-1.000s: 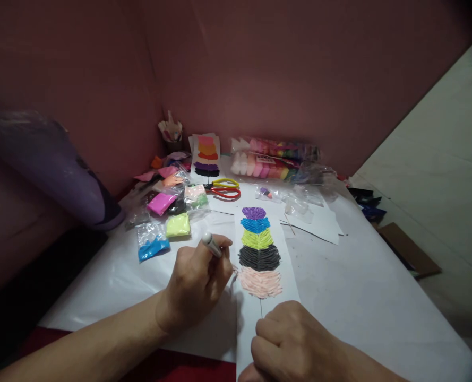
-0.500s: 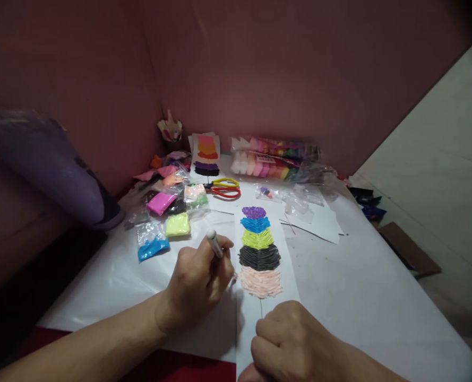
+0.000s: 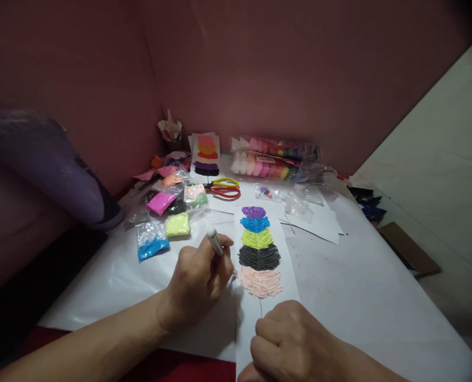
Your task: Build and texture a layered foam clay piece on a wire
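Head view: left hand's (image 3: 198, 284) grip stays closed on the pen (image 3: 215, 242), tip still at the peach clay (image 3: 259, 281) beside it. Right hand (image 3: 287, 339) stays fisted on the paper (image 3: 290, 278).

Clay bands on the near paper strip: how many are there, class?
5, stacked: purple farthest, then blue, green, black, and peach nearest. The right hand covers the strip's near end, so another could be hidden.

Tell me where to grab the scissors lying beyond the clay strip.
Take the scissors by the yellow and red handle loops, coming from above on the right. They lie flat with the loops toward open paper, and the blade end seems tucked left against the clay packets.
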`<state>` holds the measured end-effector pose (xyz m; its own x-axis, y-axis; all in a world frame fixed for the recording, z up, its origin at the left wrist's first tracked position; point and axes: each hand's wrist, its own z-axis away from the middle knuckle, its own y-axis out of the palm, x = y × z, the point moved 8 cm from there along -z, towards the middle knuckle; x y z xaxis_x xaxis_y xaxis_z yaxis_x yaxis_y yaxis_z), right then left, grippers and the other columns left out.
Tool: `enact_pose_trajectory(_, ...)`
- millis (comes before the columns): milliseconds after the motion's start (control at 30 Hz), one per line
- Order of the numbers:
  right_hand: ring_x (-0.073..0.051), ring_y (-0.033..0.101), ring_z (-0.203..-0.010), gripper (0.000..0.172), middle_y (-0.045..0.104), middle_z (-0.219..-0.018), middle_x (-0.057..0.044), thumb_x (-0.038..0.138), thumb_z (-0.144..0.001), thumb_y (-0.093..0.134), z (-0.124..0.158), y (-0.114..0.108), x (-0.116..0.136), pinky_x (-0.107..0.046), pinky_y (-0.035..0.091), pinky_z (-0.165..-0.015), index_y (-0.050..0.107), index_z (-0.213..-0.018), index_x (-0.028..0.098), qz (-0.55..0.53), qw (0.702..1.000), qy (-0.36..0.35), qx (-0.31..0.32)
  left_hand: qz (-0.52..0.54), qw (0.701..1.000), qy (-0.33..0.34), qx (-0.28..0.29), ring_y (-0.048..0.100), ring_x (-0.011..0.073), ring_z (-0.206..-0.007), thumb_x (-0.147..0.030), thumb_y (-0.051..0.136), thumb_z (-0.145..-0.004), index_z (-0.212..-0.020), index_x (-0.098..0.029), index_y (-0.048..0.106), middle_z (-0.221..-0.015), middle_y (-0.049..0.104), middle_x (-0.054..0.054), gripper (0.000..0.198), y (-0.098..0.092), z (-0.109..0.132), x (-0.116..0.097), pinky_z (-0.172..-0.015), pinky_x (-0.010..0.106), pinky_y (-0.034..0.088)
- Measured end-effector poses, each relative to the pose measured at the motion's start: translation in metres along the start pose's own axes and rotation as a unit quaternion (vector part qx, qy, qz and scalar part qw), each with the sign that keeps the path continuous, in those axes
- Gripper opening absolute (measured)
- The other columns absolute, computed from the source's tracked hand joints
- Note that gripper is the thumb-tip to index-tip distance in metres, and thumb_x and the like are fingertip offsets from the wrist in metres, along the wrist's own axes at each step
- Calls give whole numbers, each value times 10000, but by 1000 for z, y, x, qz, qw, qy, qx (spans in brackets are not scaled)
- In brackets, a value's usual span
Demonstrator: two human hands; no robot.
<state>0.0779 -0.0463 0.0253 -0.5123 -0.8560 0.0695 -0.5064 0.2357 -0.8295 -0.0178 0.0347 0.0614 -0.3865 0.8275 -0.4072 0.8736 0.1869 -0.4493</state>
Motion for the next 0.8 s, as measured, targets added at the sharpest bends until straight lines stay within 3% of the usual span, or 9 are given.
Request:
enact_pose_trajectory(367,-85,320,-364,524,429,-410,45,361,-996,405,2,3,0,-299,151,-413,397,-500,193,5,1000,-5,13,34,999,-33,21,399,17,-356,-21,494,-816,-979,-143,533,-511,438,-102,208,3,4,6,-378,123,348)
enact_pose_trajectory(667,-81,293,-365,528,415,-405,50,374,-993,418,3,2,-2,-296,147,-421,392,-498,192,-6,1000,4,5,21,999,-40,-12,475,43,-370,-38,500,-818,-965,-149,545,-509,486,-85,190,-4,3,4,-384,157,371)
enact_pose_trajectory(800,-91,290,-376,509,420,-413,47,363,-986,433,5,4,-1,-308,147,-422,408,-505,197,-1,1000,0,14,7,999,-37,-19,439,38,-349,-42,501,-815,-957,-159,549,-498,467,-93,190,-5,1,3,-372,165,356)
